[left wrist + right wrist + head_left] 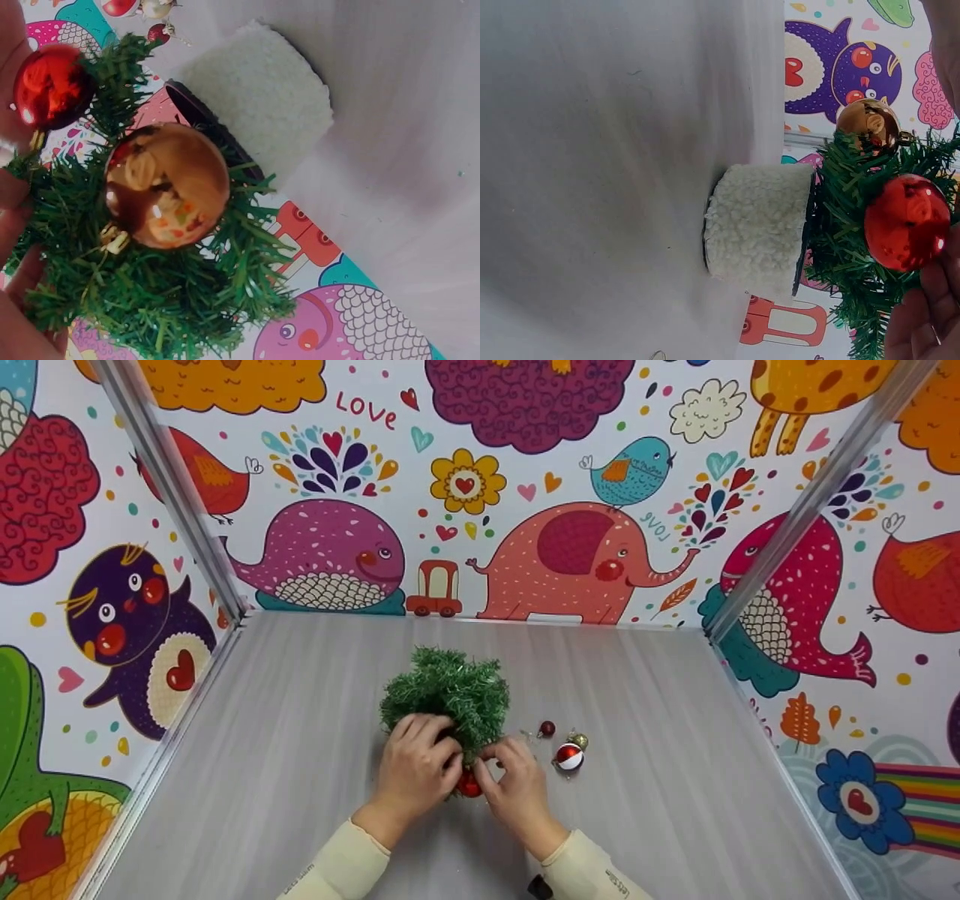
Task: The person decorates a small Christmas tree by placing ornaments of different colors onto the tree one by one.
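Note:
A small artificial Christmas tree [450, 690] stands before me, its pot [757, 225] wrapped in white fleece. My left hand [418, 761] grips a green branch at the tree's near side, fingers partly buried in the needles. A shiny red Christmas ball [470, 783] hangs between the hands, low on the near side. My right hand [517, 780] pinches at the top of this ball with thumb and forefinger; its hanger is mostly hidden. In the left wrist view, a gold Christmas ball [167, 185] hangs on the branches beside the red one.
Right of the tree lie a red-and-white ball [570, 757], a small gold ornament [579, 741] and a small dark red ornament [547, 728]. The grey table [285, 780] meets walls printed with cartoon animals, with metal frame posts [817, 502] at the corners.

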Tool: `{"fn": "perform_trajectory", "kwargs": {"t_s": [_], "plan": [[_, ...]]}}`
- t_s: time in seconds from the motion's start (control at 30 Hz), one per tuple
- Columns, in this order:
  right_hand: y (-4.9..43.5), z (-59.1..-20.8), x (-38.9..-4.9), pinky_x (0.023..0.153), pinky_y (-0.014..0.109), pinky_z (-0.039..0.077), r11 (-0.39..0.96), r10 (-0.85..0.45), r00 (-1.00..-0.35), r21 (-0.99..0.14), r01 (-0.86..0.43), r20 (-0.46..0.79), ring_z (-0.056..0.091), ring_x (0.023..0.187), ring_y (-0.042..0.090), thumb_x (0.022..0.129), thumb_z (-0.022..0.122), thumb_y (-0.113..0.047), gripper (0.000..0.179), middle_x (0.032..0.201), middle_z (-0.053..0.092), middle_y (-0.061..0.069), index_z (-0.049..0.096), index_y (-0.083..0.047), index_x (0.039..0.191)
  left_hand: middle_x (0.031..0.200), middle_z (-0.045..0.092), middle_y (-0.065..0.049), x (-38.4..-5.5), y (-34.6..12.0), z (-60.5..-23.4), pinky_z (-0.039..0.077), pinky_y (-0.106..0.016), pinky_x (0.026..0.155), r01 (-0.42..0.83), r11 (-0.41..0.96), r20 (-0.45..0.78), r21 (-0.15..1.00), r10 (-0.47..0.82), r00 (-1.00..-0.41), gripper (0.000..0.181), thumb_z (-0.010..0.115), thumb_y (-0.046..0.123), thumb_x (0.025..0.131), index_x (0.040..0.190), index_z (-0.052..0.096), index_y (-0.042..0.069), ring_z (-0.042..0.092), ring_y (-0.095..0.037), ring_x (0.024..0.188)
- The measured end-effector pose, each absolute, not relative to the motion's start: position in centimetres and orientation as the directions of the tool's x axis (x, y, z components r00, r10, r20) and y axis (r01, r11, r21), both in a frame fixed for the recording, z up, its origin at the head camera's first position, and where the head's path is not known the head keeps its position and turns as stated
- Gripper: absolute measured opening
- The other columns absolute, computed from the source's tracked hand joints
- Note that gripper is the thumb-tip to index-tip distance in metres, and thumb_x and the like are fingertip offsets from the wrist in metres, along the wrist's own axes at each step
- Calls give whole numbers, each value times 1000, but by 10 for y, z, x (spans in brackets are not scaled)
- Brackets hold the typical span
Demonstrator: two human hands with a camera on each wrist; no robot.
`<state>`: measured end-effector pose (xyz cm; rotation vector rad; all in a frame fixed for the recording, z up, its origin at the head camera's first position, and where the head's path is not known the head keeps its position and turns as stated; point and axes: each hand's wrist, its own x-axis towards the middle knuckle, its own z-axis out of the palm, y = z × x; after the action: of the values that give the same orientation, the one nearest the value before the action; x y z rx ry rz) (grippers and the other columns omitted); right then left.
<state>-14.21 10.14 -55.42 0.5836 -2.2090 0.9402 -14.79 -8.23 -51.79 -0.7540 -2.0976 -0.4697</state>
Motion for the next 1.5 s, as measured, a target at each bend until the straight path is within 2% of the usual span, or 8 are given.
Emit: {"fn": "perform_trajectory", "kwargs": {"t_s": [0.23,0.43,0.53,0.67,0.83,0.97,1.13,1.5], "plan": [[106,-551,-141,67,29,46,587,-155,-674,-481,-651,723,56,75,16,82,75,-7,13,84,61,-8,67,-17,84,105,68,-9,-145,-84,-515,45,-45,95,666,742,796,83,353,-492,9,77,18,73,72,69,13,63,-29,98],[109,-552,-141,68,27,46,575,-162,-667,-480,-662,727,56,79,12,83,73,-7,13,87,63,-9,69,-18,86,105,68,-8,-144,-86,-515,46,-44,93,676,729,803,109,336,-492,12,76,22,73,76,67,13,63,-28,98],[113,-553,-140,69,25,47,586,-168,-677,-480,-653,717,57,83,9,84,73,-7,13,91,63,-11,69,-19,88,110,67,-9,-144,-86,-513,47,-43,91,690,718,829,91,330,-452,21,76,23,72,89,69,11,62,-28,100],[121,-554,-139,70,24,49,617,-181,-683,-459,-639,707,57,87,7,82,75,-7,17,97,63,-11,70,-18,94,129,62,-12,-147,-85,-508,46,-45,95,698,716,855,16,352,-381,53,78,27,72,119,67,8,59,-29,116],[131,-558,-138,71,25,52,651,-220,-681,-414,-635,699,60,87,8,79,78,-8,26,101,64,-8,69,-15,103,152,45,-11,-148,-84,-503,37,-45,108,673,739,784,-25,432,-446,82,79,43,77,146,49,9,42,-27,138],[142,-565,-134,71,30,53,658,-281,-706,-405,-634,650,61,86,10,81,77,-11,29,103,65,-7,68,-15,108,153,43,-11,-147,-84,-505,35,-45,109,650,759,736,-22,453,-503,86,80,49,77,147,49,9,40,-27,140],[163,-576,-133,74,37,55,697,-318,-755,-398,-597,574,64,91,12,83,76,-15,29,105,64,-6,67,-14,110,151,46,-11,-148,-83,-507,36,-46,108,652,758,736,9,436,-517,83,84,44,74,143,53,9,43,-27,137],[224,-589,-152,67,43,55,843,-198,-823,-336,-420,533,64,96,22,75,82,-9,40,111,64,1,68,-14,112,150,46,-10,-147,-83,-506,37,-45,108,653,757,726,27,434,-533,76,80,42,78,142,54,10,43,-27,136]]}}
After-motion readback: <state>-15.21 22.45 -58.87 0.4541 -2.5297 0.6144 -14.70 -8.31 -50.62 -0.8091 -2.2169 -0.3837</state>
